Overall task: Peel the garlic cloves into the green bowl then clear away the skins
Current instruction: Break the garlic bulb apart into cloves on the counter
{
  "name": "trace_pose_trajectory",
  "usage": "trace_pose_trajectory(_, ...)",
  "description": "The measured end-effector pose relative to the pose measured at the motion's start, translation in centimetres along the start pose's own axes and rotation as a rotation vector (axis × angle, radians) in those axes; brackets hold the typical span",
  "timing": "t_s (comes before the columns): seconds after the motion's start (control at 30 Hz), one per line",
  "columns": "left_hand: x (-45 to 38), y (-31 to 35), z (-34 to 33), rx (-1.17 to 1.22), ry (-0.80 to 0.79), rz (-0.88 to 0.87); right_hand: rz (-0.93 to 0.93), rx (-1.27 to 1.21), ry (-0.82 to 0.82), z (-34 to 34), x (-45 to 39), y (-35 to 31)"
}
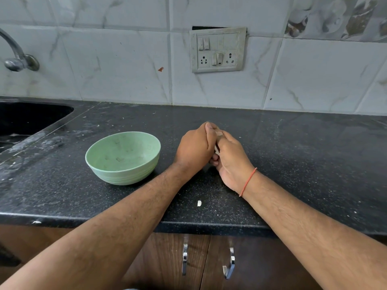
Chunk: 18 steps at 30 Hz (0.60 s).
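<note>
The black speckled granite countertop (293,155) carries everything, running from the dark sink (27,120) sunk into its far-left corner to the right edge of the view, with the tiled wall (125,65) and a switch-and-socket plate (217,50) behind its far edge. Wooden cabinet doors (209,262) with metal handles sit under the near edge.

The green bowl (123,158) stands upright left of centre on the surface, just beside the left hand, probably so a peeled clove has only a short way to travel. No cloves can be made out inside it, only faint marks, so the peeling looks to be at an early stage.

The left hand (193,148) and right hand (231,160) meet knuckle to knuckle over the middle of the counter, both with fingers curled inward round something small and pale. That is most likely a garlic clove (218,134), of which only slivers show between the fingers. Working low over the surface should let loose skin fall where it can be gathered afterwards.

One small white scrap of skin (199,203) lies on the counter near the front edge, between the two forearms.
</note>
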<state>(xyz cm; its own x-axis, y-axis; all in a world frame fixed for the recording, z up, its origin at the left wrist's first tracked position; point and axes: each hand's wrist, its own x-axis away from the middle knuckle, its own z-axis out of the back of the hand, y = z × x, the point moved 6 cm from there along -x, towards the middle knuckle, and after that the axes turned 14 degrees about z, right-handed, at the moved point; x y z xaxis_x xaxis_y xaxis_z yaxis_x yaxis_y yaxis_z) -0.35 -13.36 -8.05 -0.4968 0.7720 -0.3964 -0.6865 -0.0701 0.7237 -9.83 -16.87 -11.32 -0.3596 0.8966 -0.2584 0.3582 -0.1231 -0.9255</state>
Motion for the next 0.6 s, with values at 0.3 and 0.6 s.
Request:
trace_pose_trajectory(0.3, -0.8, -1.3, -0.7, 0.119, -0.01, 0.046, -0.032, -0.02, -0.046, 0.3, -0.8, 0.4)
trace_pose_trajectory(0.6, -0.4, -2.3, -0.7, 0.343, -0.163, 0.166, 0.12, 0.157, 0.018, 1.2, -1.4, -0.1)
